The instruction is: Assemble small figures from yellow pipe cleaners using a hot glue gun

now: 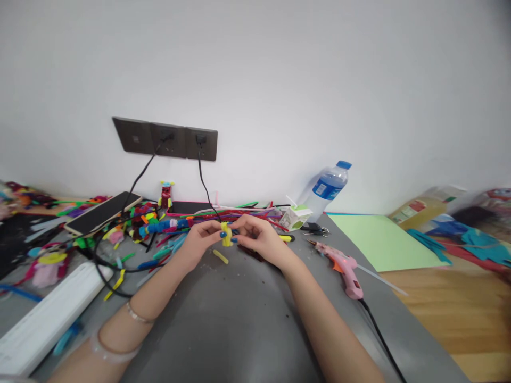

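Note:
Between my two hands is a small yellow fuzzy piece point(227, 234), which looks like bent pipe cleaner. The fingertips of my left hand point(202, 240) pinch it from the left. My right hand point(261, 239) has its fingers closed on its right side, partly covering it. A short yellow pipe cleaner piece point(221, 257) lies on the grey table point(223, 324) just below my hands. Behind them runs a bundle of red, purple and green pipe cleaners point(259, 213). Some dark material under my right hand is mostly hidden.
To the right lie a pink glue gun point(343, 268) with a black cord, a tilted water bottle point(327, 189), a small drink carton point(295, 217) and green paper point(371, 239). On the left are a phone point(104, 213), a white power strip point(56, 319), loose cables and pipe-cleaner figures point(165, 196).

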{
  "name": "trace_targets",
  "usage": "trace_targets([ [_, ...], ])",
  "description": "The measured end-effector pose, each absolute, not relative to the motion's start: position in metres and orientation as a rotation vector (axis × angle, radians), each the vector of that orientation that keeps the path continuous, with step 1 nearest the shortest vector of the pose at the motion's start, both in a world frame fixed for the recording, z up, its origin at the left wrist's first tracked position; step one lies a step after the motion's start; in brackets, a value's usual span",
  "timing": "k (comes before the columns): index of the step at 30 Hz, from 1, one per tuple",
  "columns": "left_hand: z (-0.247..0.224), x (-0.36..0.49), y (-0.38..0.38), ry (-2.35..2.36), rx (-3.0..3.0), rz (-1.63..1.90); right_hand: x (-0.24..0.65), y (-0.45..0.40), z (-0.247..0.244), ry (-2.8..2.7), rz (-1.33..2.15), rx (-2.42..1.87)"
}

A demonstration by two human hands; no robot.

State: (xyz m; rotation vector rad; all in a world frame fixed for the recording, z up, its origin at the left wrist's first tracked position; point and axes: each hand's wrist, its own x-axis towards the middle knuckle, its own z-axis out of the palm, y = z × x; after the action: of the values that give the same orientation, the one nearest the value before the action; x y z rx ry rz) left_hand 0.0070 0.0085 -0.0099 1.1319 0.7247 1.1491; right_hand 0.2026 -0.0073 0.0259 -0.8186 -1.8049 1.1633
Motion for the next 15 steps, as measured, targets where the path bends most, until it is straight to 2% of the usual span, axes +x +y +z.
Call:
trace_targets([
  [6, -0.0093, 0.0072, 0.0089, 0.738, 1.167, 1.151, 0.2040, -0.0040, 0.0234, -1.812, 1.149, -0.837],
  [15, -0.0128, 0.0070, 0.0137, 0.772, 1.111, 1.169, 0.2000, -0.0063, 0.0258, -1.885, 0.797, -0.852],
])
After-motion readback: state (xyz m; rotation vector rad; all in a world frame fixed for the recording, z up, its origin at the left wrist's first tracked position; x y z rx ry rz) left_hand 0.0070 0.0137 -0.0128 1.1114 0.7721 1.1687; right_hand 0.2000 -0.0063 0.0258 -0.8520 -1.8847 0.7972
